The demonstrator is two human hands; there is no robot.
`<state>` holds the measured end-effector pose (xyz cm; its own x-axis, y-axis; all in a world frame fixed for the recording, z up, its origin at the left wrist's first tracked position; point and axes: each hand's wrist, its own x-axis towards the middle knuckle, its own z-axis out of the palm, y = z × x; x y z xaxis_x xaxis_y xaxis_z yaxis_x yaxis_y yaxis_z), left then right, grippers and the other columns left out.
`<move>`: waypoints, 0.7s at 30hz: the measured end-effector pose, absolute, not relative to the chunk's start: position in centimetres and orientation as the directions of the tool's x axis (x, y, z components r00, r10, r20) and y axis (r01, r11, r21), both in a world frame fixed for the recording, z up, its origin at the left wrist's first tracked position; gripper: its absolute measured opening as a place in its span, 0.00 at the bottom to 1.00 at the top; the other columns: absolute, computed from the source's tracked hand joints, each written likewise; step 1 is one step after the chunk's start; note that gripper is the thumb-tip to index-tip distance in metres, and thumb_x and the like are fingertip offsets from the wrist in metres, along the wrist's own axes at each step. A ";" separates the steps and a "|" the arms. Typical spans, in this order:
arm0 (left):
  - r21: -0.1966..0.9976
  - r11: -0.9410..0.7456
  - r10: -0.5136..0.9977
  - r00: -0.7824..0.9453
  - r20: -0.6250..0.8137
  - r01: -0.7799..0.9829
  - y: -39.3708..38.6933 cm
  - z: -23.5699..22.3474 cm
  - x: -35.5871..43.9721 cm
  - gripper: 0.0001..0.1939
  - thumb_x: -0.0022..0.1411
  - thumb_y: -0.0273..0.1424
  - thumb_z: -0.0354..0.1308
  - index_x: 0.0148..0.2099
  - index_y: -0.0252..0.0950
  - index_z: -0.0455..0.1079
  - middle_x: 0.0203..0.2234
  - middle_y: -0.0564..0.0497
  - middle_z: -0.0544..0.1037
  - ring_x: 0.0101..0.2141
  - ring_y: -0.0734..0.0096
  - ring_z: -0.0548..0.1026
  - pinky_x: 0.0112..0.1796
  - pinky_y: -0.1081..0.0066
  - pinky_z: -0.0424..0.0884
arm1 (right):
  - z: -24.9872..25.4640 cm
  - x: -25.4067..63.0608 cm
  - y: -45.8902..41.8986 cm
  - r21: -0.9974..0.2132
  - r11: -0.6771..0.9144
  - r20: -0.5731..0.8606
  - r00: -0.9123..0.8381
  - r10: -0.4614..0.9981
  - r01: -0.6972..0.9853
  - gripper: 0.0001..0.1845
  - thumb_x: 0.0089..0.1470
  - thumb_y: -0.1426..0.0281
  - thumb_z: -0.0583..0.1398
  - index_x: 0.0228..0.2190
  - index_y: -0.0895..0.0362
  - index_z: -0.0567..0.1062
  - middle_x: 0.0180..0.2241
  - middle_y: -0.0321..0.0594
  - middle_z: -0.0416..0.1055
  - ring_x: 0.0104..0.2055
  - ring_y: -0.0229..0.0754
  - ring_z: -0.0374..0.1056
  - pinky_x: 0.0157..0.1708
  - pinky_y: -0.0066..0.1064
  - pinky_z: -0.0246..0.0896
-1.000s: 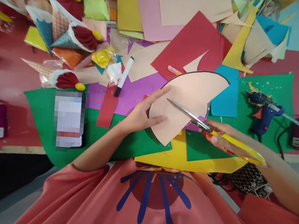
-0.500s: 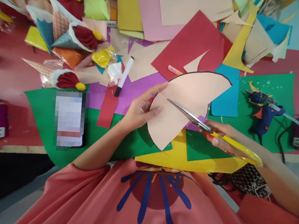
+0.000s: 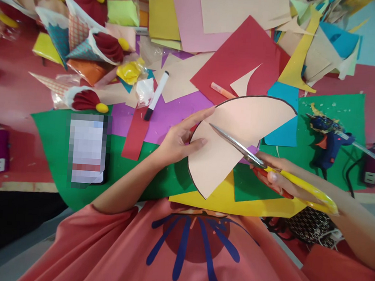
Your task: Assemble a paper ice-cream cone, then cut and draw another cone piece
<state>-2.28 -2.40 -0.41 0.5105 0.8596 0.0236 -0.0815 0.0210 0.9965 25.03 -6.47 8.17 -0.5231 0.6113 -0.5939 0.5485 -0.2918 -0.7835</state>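
Note:
A beige paper half-disc (image 3: 249,119) with a dark line along its curved edge is held up over the table. My left hand (image 3: 186,138) pinches it at the curved side, thumb on top and fingers partly behind it. In my right hand (image 3: 273,174) are scissors (image 3: 231,139) with yellow and red handles. Their blades lie across the paper, pointing left toward my left thumb, and a cut line runs near the tip. How far apart the blades are is hard to make out, as one is hidden by the paper.
A glue gun (image 3: 330,146) lies on green paper at right. On the left are a phone (image 3: 87,150), a marker (image 3: 157,95) and several paper cones (image 3: 104,45). Red paper (image 3: 241,54) and a heap of scraps (image 3: 325,51) spread across the back.
The paper has shifted slightly right and toward me, with my left hand moving along. The scissors' handles have swung a little right and nearer; the blade tip stays about where it was.

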 end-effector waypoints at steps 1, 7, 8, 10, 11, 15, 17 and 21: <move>0.996 0.024 0.857 0.515 0.026 -0.091 -2.4 -0.4 -2.3 0.29 0.62 0.39 0.60 0.63 0.55 0.58 0.65 0.57 0.58 0.61 0.53 0.64 0.53 0.57 0.75 | 8.4 24.8 -6.5 -0.779 -0.318 -0.600 -0.495 0.629 0.540 0.37 0.52 0.45 0.54 0.52 0.59 0.71 0.26 0.43 0.68 0.37 0.45 0.68 0.26 0.27 0.65; 0.995 0.029 0.851 0.524 0.023 -0.091 -2.4 -0.3 -2.1 0.29 0.61 0.40 0.60 0.63 0.52 0.59 0.65 0.55 0.59 0.62 0.52 0.64 0.53 0.57 0.75 | 8.5 24.4 -6.7 -0.772 -0.381 -0.616 -0.449 0.648 0.509 0.34 0.50 0.46 0.56 0.48 0.59 0.72 0.21 0.38 0.59 0.37 0.44 0.66 0.24 0.25 0.62; 0.995 0.032 0.851 0.524 0.020 -0.089 -2.4 -0.3 -2.1 0.29 0.61 0.40 0.61 0.63 0.52 0.59 0.65 0.55 0.59 0.62 0.53 0.63 0.55 0.56 0.73 | 8.3 24.5 -6.7 -0.775 -0.374 -0.612 -0.458 0.645 0.509 0.32 0.51 0.47 0.57 0.47 0.58 0.72 0.20 0.36 0.57 0.34 0.43 0.65 0.22 0.25 0.60; 0.995 0.040 0.850 0.526 0.013 -0.089 -2.4 -0.3 -2.1 0.29 0.61 0.40 0.61 0.63 0.52 0.59 0.65 0.56 0.60 0.63 0.53 0.61 0.57 0.55 0.71 | 8.0 24.6 -6.7 -0.790 -0.349 -0.594 -0.487 0.640 0.505 0.30 0.52 0.49 0.57 0.47 0.57 0.72 0.20 0.35 0.55 0.30 0.41 0.63 0.20 0.25 0.56; 0.995 0.046 0.849 0.528 0.009 -0.091 -2.4 -0.3 -2.1 0.30 0.60 0.40 0.61 0.63 0.52 0.59 0.65 0.56 0.60 0.63 0.53 0.61 0.57 0.54 0.71 | 8.0 24.6 -6.8 -0.796 -0.339 -0.586 -0.495 0.642 0.502 0.29 0.52 0.49 0.57 0.47 0.57 0.71 0.21 0.35 0.55 0.29 0.40 0.61 0.19 0.25 0.54; 0.993 0.071 0.845 0.534 -0.008 -0.097 -2.4 -0.4 -2.2 0.30 0.60 0.40 0.62 0.63 0.54 0.59 0.65 0.56 0.59 0.61 0.52 0.65 0.53 0.54 0.74 | 7.9 24.3 -7.2 -0.787 -0.379 -0.593 -0.429 0.682 0.487 0.27 0.52 0.50 0.57 0.45 0.58 0.72 0.24 0.36 0.58 0.30 0.39 0.60 0.18 0.25 0.51; 0.992 0.078 0.847 0.532 -0.014 -0.098 -2.4 -0.5 -2.2 0.30 0.60 0.40 0.62 0.63 0.54 0.59 0.65 0.56 0.60 0.59 0.51 0.67 0.52 0.55 0.76 | 7.9 24.1 -7.4 -0.786 -0.398 -0.593 -0.398 0.700 0.472 0.27 0.52 0.49 0.58 0.44 0.58 0.72 0.24 0.36 0.59 0.28 0.37 0.60 0.19 0.24 0.51; 0.989 0.085 0.848 0.530 -0.010 -0.118 -2.4 -0.5 -2.2 0.29 0.60 0.39 0.62 0.62 0.54 0.61 0.64 0.56 0.61 0.60 0.52 0.67 0.51 0.57 0.76 | 7.8 24.2 -7.5 -0.774 -0.376 -0.602 -0.405 0.688 0.510 0.29 0.52 0.48 0.57 0.44 0.59 0.71 0.22 0.33 0.58 0.24 0.34 0.57 0.19 0.25 0.50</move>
<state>-2.23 -2.35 -0.52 0.5303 0.8478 -0.0100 -0.1176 0.0852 0.9894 24.20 -7.50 7.76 -0.4051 0.6883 -0.6017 0.5103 -0.3759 -0.7735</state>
